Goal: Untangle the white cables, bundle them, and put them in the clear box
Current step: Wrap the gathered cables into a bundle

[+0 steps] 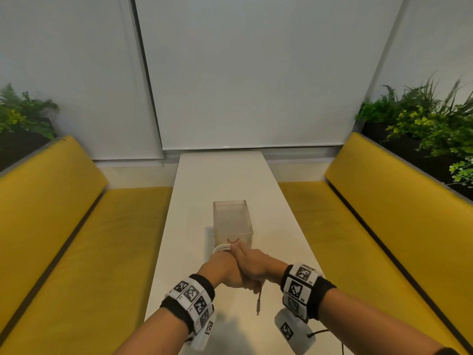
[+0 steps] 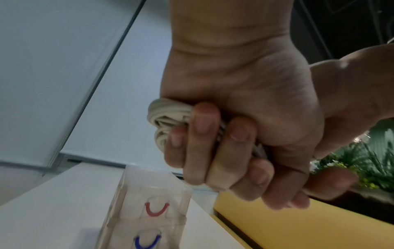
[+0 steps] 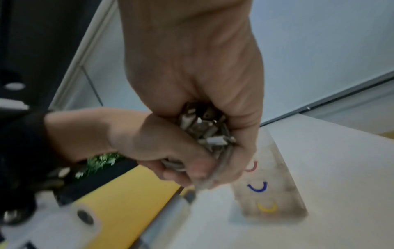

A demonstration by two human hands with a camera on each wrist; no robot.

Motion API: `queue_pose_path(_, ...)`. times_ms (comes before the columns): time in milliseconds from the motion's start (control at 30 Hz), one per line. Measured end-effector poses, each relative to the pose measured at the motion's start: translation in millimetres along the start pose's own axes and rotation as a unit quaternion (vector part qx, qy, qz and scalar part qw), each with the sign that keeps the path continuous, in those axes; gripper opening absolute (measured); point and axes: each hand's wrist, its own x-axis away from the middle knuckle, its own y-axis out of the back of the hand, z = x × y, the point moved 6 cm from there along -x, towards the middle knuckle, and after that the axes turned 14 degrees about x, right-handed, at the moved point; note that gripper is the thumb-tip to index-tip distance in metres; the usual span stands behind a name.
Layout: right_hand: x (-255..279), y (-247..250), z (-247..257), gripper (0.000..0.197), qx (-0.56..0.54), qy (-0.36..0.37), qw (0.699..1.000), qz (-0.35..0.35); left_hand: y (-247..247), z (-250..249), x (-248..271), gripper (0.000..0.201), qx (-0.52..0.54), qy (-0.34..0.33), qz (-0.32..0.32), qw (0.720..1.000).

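Observation:
Both hands meet above the white table (image 1: 225, 175), just in front of the clear box (image 1: 232, 221). My left hand (image 1: 225, 267) (image 2: 224, 151) has its fingers curled tight round the coiled white cable bundle (image 1: 221, 248) (image 2: 166, 118), whose loops stick out past the fist. My right hand (image 1: 252, 262) (image 3: 202, 134) presses against the left and grips the same bundle at the end with the plugs (image 3: 210, 133). One loose cable end with a connector (image 1: 258, 302) hangs down between the wrists. The clear box (image 2: 149, 210) (image 3: 268, 185) stands open-topped with red, blue and yellow curved marks on it.
The narrow table runs away from me between two yellow benches (image 1: 84, 239) (image 1: 371, 226). Planters with green plants (image 1: 430, 124) (image 1: 23, 114) sit behind both backrests. White blinds (image 1: 256, 73) close off the far end.

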Motion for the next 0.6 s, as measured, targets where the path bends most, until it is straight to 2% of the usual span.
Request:
queue_pose_path(67, 5, 8, 2, 0.052, 0.029, 0.028, 0.998, -0.055, 4, -2, -1, 0.024, 0.005, -0.017, -0.035, 0.999)
queue_pose_path(133, 6, 17, 5, 0.046, 0.049, 0.055, 0.992, -0.099, 10, -5, -2, 0.036, -0.001, -0.031, -0.076, 0.997)
queue_pose_path(267, 7, 29, 9, 0.043, 0.069, 0.087, 0.98, -0.165, 24, -12, 1, 0.051, -0.041, -0.043, -0.134, 0.989)
queue_pose_path(400, 11, 35, 12, 0.042, 0.064, 0.106, 0.968, -0.219, 31, -6, 0, 0.045, -0.05, -0.02, -0.177, 0.983)
queue_pose_path(500, 12, 37, 16, 0.047, 0.146, 0.1, 0.959, -0.22, 31, -2, -1, 0.047, -0.03, -0.015, -0.197, 0.98)
queue_pose_path(600, 10, 40, 14, 0.049, 0.097, 0.114, 0.959, -0.241, 33, 0, -1, 0.044, -0.019, -0.033, -0.228, 0.973)
